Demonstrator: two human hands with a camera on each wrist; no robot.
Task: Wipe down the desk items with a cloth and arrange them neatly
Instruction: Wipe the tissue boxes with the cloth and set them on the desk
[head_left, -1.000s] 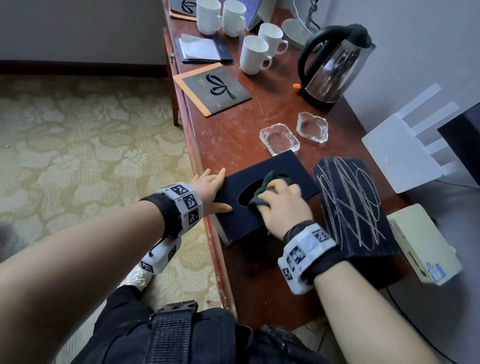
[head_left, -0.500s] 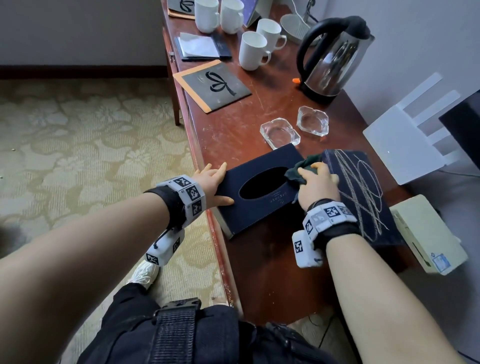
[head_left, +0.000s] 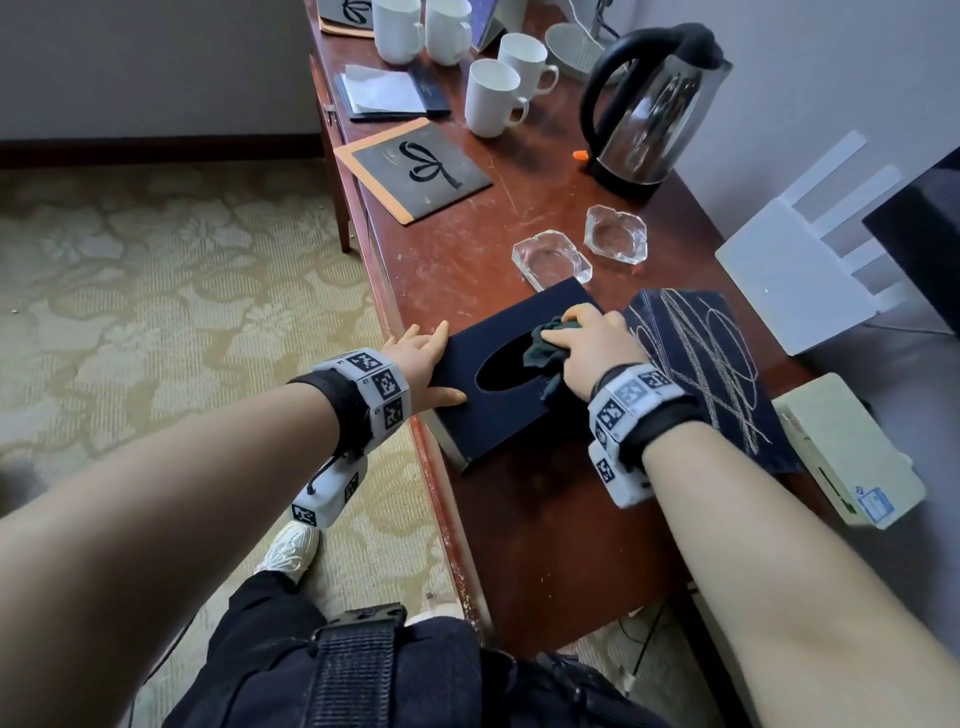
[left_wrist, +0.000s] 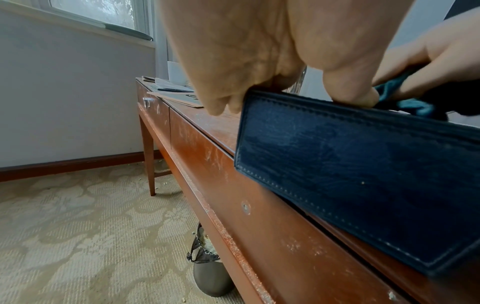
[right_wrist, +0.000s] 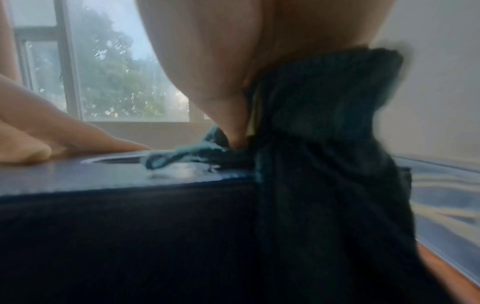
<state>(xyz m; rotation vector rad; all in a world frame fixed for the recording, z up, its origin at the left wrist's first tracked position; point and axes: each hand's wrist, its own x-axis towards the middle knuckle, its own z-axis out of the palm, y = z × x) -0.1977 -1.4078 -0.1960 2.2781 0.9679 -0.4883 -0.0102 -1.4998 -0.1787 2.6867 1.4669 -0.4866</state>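
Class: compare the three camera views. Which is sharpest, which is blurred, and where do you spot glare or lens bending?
Head view: sharp, with window glare on the kettle and desk edges bowed by the wide lens. Left wrist view: crisp stitching on the tissue box. Right wrist view: blurred cloth, bright window behind.

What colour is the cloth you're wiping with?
Dark teal-green cloth, clearest in the head view.
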